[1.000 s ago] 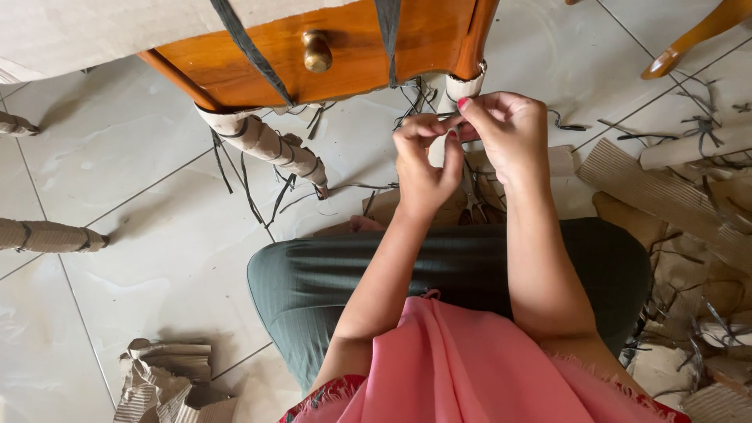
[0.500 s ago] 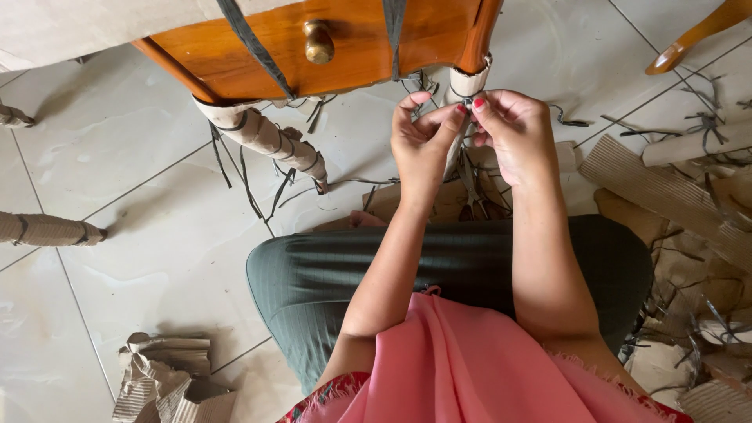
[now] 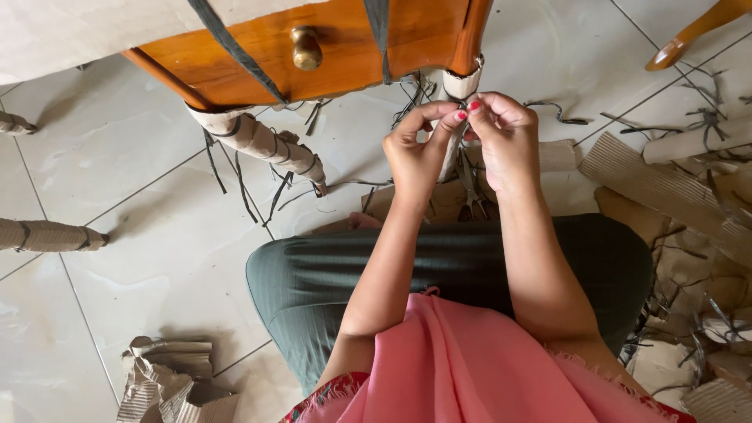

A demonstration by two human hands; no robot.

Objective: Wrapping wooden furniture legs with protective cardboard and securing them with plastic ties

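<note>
Cardboard wrapping (image 3: pixel 460 84) on the near furniture leg sits just beyond the person's knees, and both hands meet on it: left hand (image 3: pixel 417 149) and right hand (image 3: pixel 505 137), fingers pinched shut, seemingly on a dark strap end. Unwrapping looks underway; next likely calls for pulling that strap free. Farther off stands the wooden drawer front (image 3: pixel 329 47).

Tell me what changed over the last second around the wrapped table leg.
Little changed. Both hands, left hand and right hand, crept slightly up the cardboard-wrapped leg, fingers pinching at the wrapping the whole time; what they grip is too small to tell. The wooden drawer front, the other wrapped leg and the cardboard scraps on the floor stayed as they were.
</note>
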